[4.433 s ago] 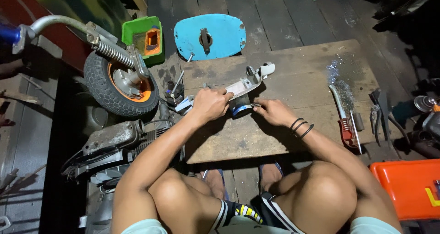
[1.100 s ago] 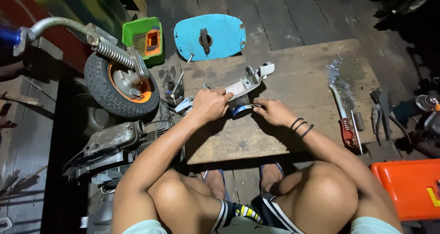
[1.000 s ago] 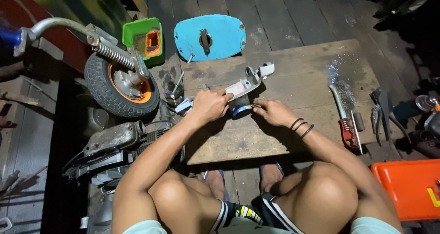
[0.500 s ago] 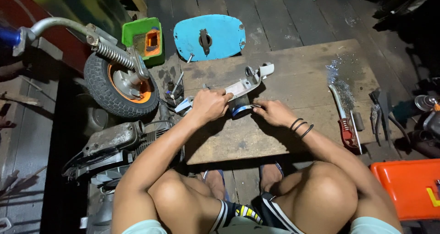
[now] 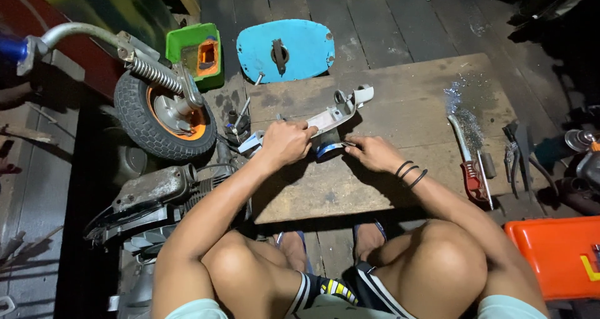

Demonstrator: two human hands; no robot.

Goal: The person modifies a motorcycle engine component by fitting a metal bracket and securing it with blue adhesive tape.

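Observation:
My left hand grips the middle of a long pale metal scooter part that lies slantwise on a low wooden board. Just right of it, my right hand pinches a thin tool whose tip meets a small round blue-rimmed piece under the part. Black bands circle my right wrist. My bare knees fill the bottom of the view.
A blue oval cover plate and a green box lie beyond the board. A small wheel with orange hub on a fork and an engine block stand left. A red-handled saw and pliers lie right, near an orange case.

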